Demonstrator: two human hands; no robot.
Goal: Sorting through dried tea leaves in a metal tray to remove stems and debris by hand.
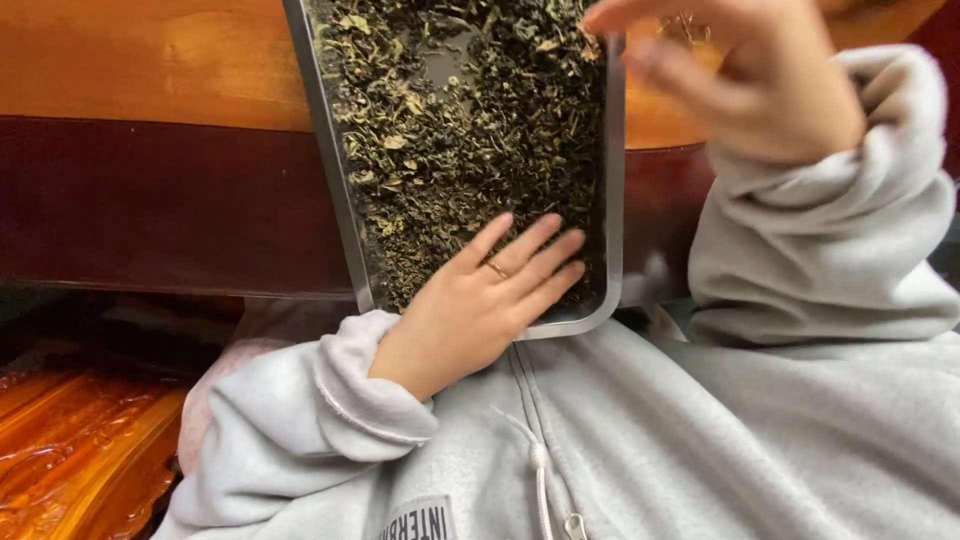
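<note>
A rectangular metal tray [327,150] filled with dried dark green tea leaves [470,130] rests on a wooden table edge and juts toward my chest. My left hand [475,305], wearing a ring, lies flat with fingers spread on the leaves at the tray's near end. My right hand [745,75] hovers blurred above the tray's far right rim, fingers loosely curled; I cannot tell whether it pinches any leaves. Both arms wear grey hoodie sleeves.
The table [140,70] has a glossy orange-brown top and a dark red-brown apron [170,210]. Carved orange wood [70,460] shows at the lower left. My grey hoodie with a drawstring [540,470] fills the bottom of the view.
</note>
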